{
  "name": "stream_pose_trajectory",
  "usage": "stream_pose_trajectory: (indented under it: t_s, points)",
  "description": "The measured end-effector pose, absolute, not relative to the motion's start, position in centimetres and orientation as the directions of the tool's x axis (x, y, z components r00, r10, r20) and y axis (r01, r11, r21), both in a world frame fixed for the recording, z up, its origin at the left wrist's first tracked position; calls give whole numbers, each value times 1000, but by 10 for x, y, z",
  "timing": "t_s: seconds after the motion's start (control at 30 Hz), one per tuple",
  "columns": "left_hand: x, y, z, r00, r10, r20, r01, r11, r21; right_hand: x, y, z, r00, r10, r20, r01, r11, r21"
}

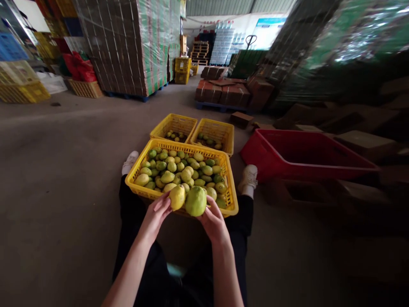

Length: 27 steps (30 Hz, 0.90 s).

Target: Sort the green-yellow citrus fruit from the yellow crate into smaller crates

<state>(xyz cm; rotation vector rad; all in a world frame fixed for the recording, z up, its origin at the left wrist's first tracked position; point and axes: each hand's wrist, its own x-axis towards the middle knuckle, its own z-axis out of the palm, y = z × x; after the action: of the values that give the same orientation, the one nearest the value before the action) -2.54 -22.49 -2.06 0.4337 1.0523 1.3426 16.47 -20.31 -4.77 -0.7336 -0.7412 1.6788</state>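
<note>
My left hand (158,212) grips a yellow lemon (177,197) at the near rim of a yellow plastic crate (137,191). Beside it, my right hand (214,218) holds a larger, greener lemon (196,201). The two fruits are side by side, raised in front of the crate. Many green and yellow lemons (171,166) fill that crate between my legs. My fingertips behind the fruits are partly hidden.
Two more yellow crates, left (156,128) and right (229,134), stand just beyond with a few lemons in each. A red tub (271,164) sits to the right among cardboard boxes (241,120). Wrapped pallet stacks (118,47) rise farther back.
</note>
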Motion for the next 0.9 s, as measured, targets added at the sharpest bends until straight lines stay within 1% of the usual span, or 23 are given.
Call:
stream_pose_trajectory:
  t_s: [0.17, 0.3, 0.43, 0.7, 0.9]
  points:
    - [-29, -224, -21, -92, 929, -359, -567, 248, 786, 164, -203, -51, -186, 975, -120, -594, -209, -777]
    - [-29, -223, -22, -116, 921, -371, -555, 250, 794, 161, -203, -49, -149, 976, -160, -585, -217, -781]
    - [-28, -225, -18, -136, 921, -365, -502, 254, 827, 156, -206, -40, -142, 980, -136, -557, -193, -808]
    - [-29, -232, -6, -34, 954, -298, -443, 253, 860, 150, -210, -35, -122, 988, -91, -498, -140, -856]
    - [-34, -231, -22, -135, 933, -332, -398, 256, 881, 150, -210, -36, -145, 986, -84, -483, -145, -863]
